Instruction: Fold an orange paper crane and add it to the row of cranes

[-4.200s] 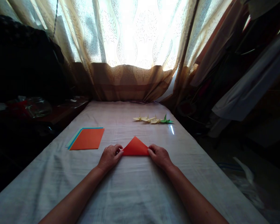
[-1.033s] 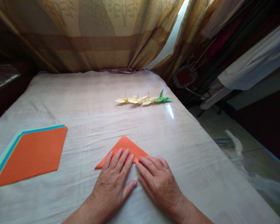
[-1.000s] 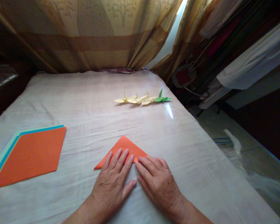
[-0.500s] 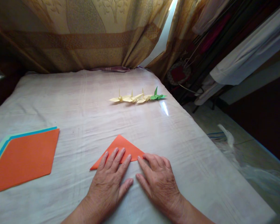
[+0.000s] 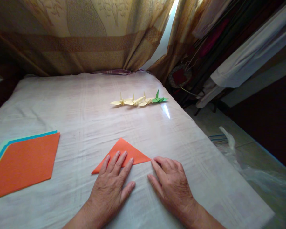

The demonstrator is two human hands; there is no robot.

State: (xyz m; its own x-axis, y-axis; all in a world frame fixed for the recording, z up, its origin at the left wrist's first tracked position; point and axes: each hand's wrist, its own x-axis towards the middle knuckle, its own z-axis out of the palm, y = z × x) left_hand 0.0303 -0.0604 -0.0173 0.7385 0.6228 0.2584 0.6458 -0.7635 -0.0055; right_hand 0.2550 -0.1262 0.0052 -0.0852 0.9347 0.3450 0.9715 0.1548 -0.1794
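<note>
Two bare hands lie palm down on a cloth-covered tabletop (image 5: 85, 105), working an orange paper triangle (image 5: 124, 152). The left hand (image 5: 113, 183) is flat and open, its fingers spread over the lower edge of the triangle and pinning it to the cloth, much as it did a second ago. The right hand (image 5: 173, 183) has changed: a second ago it lay close against the left hand with its fingertips on the paper near the middle of the fold, and now it has slid out to the right, so that only the tip of its forefinger touches the triangle's right-hand corner. It too is open and grips nothing. That outward slide along the long folded edge reads as a crease being pressed flat from the middle toward the corner; this is a judgement.

Both forearms come in from the bottom edge of the view, wrists low, the hands angled slightly toward each other.

Further left lies a stack of flat paper sheets (image 5: 23, 165), orange on top with blue and pale green edges showing. Beyond the hands, well apart, a row of small folded paper cranes (image 5: 139, 100) stands, three pale yellow and one green. Patterned curtains (image 5: 85, 38) hang behind the tabletop.
</note>
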